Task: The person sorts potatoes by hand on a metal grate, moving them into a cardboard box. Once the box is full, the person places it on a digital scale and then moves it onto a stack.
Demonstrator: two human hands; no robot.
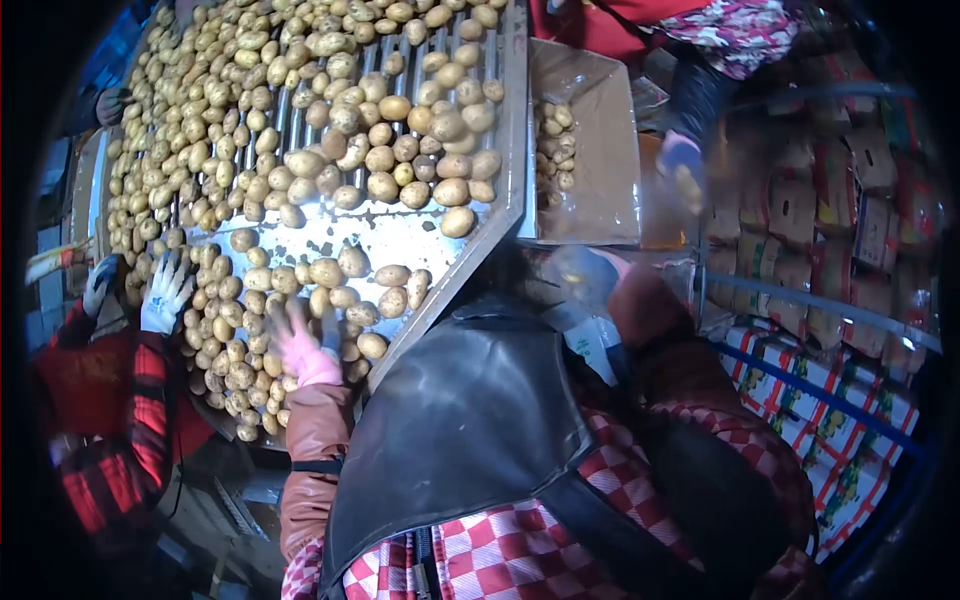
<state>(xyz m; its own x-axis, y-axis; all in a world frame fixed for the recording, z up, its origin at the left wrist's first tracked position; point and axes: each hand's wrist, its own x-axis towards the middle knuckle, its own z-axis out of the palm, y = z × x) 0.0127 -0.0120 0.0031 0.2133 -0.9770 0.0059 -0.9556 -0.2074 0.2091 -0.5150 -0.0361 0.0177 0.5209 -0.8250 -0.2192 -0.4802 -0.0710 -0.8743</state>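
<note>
Many potatoes cover the slatted metal sorting table, with some loose on its bare metal plate. My left hand, in a pink-cuffed glove, rests among the potatoes near the table's front edge, fingers spread. To the right of the table, my right hand is blurred by motion; its grey glove closes around a yellowish potato. It is just below a plastic-lined cardboard box with several potatoes inside.
On the left, a co-worker's white-gloved hands are at the potatoes. Another person's gloved hand reaches down beside the box. Stacked cartons and brown boxes fill the right side, behind blue rails.
</note>
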